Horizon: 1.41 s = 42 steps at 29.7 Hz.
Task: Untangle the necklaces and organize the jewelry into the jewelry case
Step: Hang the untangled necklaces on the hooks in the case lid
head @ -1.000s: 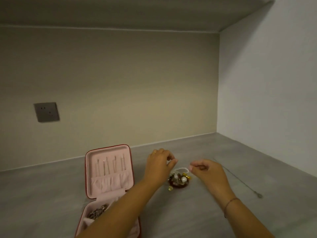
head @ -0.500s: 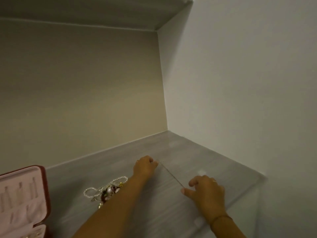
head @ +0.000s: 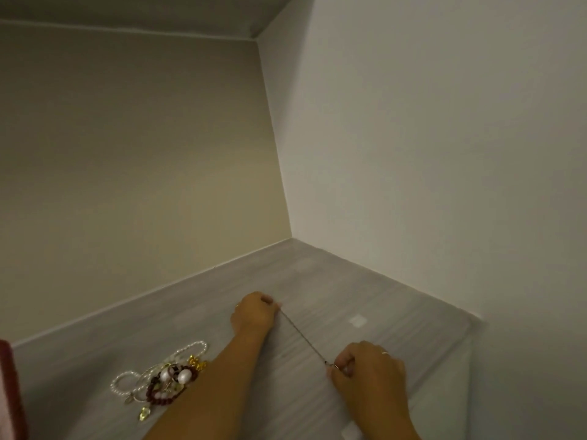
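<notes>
A thin dark chain necklace (head: pixel 303 335) lies stretched straight on the grey counter. My left hand (head: pixel 254 314) pinches its far end and my right hand (head: pixel 370 373) pinches its near end by the clasp. A tangled heap of jewelry (head: pixel 165 377), with white pearl strands, dark red beads and gold pieces, lies to the left of my left forearm. Only a red sliver of the jewelry case (head: pixel 9 389) shows at the left edge of the view.
The grey counter (head: pixel 349 293) ends in a corner where the beige back wall meets the white side wall (head: pixel 413 154) on the right. A shelf or ceiling runs overhead.
The view has swung right, so the case has slid almost out of sight. My hands left the tangled heap and took hold of the two ends of the thin chain.
</notes>
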Motion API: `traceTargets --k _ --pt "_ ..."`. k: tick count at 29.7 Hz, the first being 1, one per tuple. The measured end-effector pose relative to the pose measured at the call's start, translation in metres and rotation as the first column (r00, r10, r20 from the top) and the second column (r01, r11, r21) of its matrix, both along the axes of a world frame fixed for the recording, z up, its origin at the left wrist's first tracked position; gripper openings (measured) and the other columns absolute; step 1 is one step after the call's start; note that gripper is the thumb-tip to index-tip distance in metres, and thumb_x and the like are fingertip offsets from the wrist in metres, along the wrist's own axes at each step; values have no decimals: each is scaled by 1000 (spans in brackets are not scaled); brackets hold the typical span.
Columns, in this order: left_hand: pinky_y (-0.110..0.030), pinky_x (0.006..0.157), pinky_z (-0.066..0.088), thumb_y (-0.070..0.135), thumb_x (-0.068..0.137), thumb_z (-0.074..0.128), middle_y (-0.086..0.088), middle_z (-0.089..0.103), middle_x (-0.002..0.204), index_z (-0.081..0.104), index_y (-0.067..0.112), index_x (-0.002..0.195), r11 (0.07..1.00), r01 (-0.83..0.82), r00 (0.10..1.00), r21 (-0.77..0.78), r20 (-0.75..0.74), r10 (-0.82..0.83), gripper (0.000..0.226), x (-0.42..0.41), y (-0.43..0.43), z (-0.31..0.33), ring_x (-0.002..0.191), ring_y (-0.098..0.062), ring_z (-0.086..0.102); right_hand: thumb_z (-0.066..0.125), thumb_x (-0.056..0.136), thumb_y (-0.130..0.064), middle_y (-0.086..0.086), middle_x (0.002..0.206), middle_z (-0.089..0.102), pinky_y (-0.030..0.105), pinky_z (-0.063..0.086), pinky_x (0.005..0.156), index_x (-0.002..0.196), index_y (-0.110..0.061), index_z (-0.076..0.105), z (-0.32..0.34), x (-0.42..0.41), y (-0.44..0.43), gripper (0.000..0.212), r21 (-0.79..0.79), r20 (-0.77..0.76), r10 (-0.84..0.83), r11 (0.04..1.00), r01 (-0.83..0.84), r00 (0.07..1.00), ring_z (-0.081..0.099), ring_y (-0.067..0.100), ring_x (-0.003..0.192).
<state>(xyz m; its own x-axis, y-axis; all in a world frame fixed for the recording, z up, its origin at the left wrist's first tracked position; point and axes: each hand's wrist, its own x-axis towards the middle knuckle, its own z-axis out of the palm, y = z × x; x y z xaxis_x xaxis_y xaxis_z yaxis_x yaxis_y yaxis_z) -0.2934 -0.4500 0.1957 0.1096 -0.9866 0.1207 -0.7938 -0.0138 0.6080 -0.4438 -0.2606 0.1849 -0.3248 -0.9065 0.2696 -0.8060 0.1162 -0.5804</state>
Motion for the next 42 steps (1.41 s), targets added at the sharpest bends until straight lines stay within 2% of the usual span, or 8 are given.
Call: traceTargets --k 7,13,19,25,31,34,37,42 --pt "-28 75 50 26 86 59 -5 71 97 70 17 84 996 -54 999 73 7 54 15 -8 -13 3 84 -22 64 55 83 -50 -16 75 41 25 23 79 66 -40 38 -1 2 0 26 -40 -28 22 999 -23 999 38 3 86" --pt "-33 93 45 22 97 50 -11 57 126 57 7 117 992 -91 987 87 138 78 26 -23 -23 2 115 -26 56 52 84 -51 -16 75 40 25 22 78 66 -41 35 0 3 1 27 -49 -39 9 999 -11 999 37 3 87" --pt "-33 88 48 14 98 44 -14 63 116 62 3 106 993 -68 993 96 99 58 23 -22 -19 0 106 -28 60 55 82 -52 -18 73 38 25 22 77 63 -41 34 1 3 -1 30 -83 -26 4 996 -6 1000 37 2 86" --pt "-32 77 48 40 85 68 -8 65 103 62 8 103 998 -17 999 59 -26 19 37 -13 -22 5 94 -25 62 75 20 -60 -21 51 5 8 12 57 50 -43 7 -21 8 -11 76 -179 -80 -114 979 99 990 25 1 46" --pt "-33 79 51 39 80 73 7 67 76 65 29 57 998 21 994 57 -110 -14 26 -7 -29 1 99 -23 61 63 54 -59 -23 55 24 22 26 58 49 -45 22 -10 3 -13 43 -182 -122 -37 983 14 992 31 1 58" --pt "-32 77 51 47 77 74 6 70 78 67 29 60 999 28 994 18 -105 -26 26 -5 -27 0 92 -20 63 60 37 -65 -21 52 11 11 13 55 51 -44 9 -13 -1 -12 56 -192 -122 -28 981 4 992 27 2 50" --pt "-26 71 46 52 75 73 9 69 78 68 29 68 998 58 992 -30 -109 -60 24 -6 -24 1 81 -12 63 56 79 -56 -20 69 33 26 26 74 61 -43 31 -15 -5 -11 33 -234 -82 71 968 -89 994 37 3 81" --pt "-30 78 49 49 75 74 9 68 76 69 29 68 994 102 989 -47 -103 -107 22 -1 -26 -4 82 -13 62 62 75 -54 -19 67 37 27 25 73 58 -44 34 -12 1 -11 34 -143 -51 2 990 -9 999 40 2 78"
